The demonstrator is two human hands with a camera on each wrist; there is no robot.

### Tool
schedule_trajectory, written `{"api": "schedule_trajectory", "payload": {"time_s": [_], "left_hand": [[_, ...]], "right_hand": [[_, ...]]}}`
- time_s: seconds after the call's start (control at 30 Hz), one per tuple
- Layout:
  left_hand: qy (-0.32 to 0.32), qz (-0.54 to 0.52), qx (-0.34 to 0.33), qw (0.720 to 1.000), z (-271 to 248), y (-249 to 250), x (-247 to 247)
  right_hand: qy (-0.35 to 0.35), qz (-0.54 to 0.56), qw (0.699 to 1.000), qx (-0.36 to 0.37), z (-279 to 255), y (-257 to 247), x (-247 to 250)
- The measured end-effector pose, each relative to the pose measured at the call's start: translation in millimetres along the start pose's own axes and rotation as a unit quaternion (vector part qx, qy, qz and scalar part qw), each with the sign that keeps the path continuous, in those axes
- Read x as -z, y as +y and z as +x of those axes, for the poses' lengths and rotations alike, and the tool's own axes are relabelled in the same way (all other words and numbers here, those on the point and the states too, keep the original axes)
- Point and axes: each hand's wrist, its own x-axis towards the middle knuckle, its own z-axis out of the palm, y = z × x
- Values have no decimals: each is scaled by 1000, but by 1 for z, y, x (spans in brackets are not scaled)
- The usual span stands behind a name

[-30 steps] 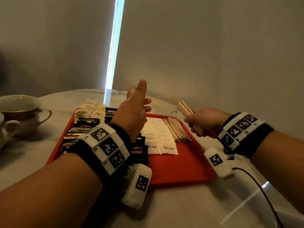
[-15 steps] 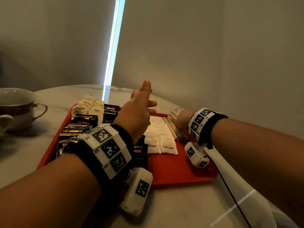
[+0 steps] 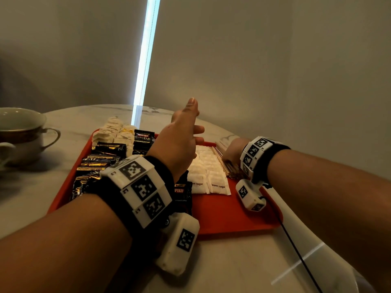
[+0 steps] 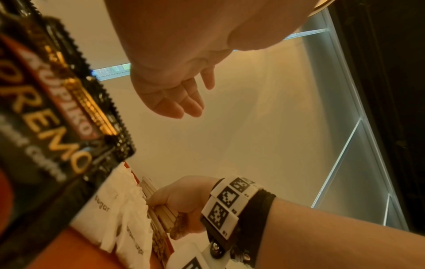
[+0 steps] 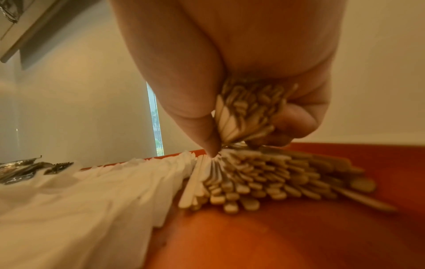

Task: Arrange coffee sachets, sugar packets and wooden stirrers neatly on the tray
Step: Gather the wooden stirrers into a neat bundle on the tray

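I had my right hand (image 4: 184, 205) down at the right side of the red tray (image 3: 228, 220), thumb and fingers curled tight round a bundle of wooden stirrers (image 5: 243, 116). That bundle sat just above the pile of stirrers (image 5: 264, 180) already lying on the tray, its lower end touching them. My left hand (image 3: 179, 142) hung above the tray's middle with fingers straight and loose, holding nothing. On the tray, the white sugar packets (image 3: 208, 172) lay in rows just left of the stirrer pile, touching it. The black coffee sachets (image 3: 101, 159) filled the tray's left side, with pale packets (image 3: 112, 130) at its far left corner. A cup (image 3: 21, 132) stood on the table well left of the tray.
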Motion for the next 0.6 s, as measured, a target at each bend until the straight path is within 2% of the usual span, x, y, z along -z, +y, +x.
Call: {"api": "schedule_trajectory", "payload": {"time_s": [0.1, 0.27, 0.6], "left_hand": [[0, 1, -1, 1000, 0, 1, 0], [-3, 2, -5, 1000, 0, 1, 1], [-4, -2, 1, 1000, 0, 0, 0]], "right_hand": [[-8, -22, 1000, -4, 2, -2, 0], [-16, 0, 999, -35, 3, 1, -1], [-18, -5, 999, -35, 2, 6, -2]]}}
